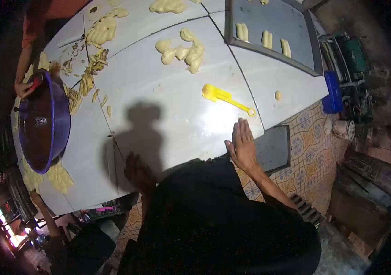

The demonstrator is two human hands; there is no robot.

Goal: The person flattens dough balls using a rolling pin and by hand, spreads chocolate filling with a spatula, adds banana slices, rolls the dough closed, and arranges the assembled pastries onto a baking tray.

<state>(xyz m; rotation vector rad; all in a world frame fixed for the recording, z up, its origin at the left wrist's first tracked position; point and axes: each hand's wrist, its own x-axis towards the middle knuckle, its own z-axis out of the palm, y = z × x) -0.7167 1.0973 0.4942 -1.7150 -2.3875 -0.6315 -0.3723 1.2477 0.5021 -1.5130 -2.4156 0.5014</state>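
Note:
My right hand (242, 146) lies flat at the table's near edge, fingers stretched out and holding nothing. Just beyond its fingertips is a yellow plastic tool (223, 97) with a broad head and a ring at the handle's end. My left hand (139, 174) rests at the near edge further left, dark in shadow, its fingers apart with nothing visible in them. Pieces of pale dough (194, 54) lie in a loose cluster past the middle of the white table (158, 119). A small dough lump (278, 95) sits right of the yellow tool.
At left stands a purple basin (62, 119) of dark brown filling; a co-worker's hand (25, 89) holds something red over its rim. Peeled strips (85, 85) lie beside it. Another person's hand (36, 198) touches the near-left edge. A grey tray (273, 48) holds paired dough pieces at far right.

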